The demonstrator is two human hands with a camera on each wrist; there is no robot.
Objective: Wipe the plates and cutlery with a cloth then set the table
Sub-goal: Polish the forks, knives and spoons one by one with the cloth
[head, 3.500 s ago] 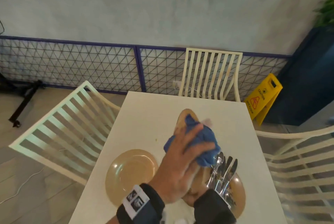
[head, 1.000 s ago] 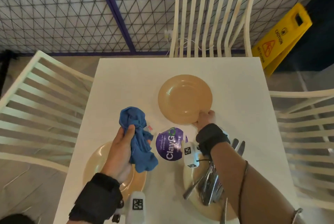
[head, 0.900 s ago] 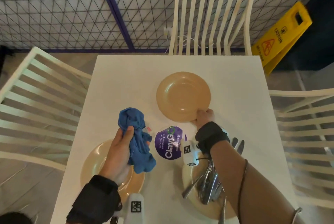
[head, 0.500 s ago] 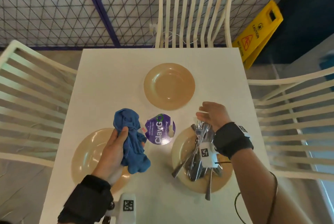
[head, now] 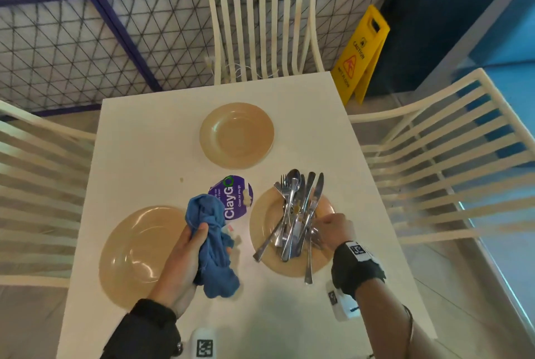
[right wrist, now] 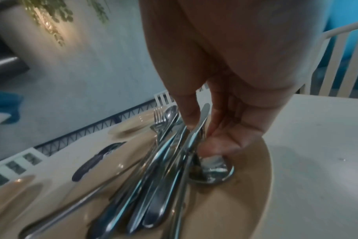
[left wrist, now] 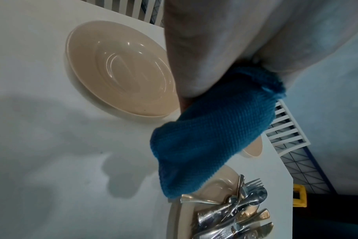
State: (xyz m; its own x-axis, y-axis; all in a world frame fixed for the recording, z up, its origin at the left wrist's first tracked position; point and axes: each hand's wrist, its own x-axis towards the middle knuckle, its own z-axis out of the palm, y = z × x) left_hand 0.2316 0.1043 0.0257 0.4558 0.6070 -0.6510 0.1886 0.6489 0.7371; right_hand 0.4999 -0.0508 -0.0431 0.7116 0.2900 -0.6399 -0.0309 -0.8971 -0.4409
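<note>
Your left hand [head: 185,260] is hovering over the near-left plate [head: 136,254], its grip curled round the bunched blue cloth [head: 212,245], thumb lying across the folds. Your right hand [head: 333,230] is reaching down into the cutlery [head: 295,214] piled on the near-right plate [head: 321,263]; in the right wrist view the thumb and fingers [right wrist: 221,145] are closing on the knives and spoons, pinching into the pile, though which piece they are gripping cannot be told.

Half a second ago that right hand was hanging above the far edge of this plate with its fingers loose; now it is sitting lower, at the plate's right rim, among the handles. A second ago it was touching the rim of the far plate [head: 236,135], which is now lying alone toward the tabletop's [head: 144,133] far edge. The cloth is staying in your left hand throughout. A purple round sticker [head: 236,199] is lying between the two near plates.
</note>
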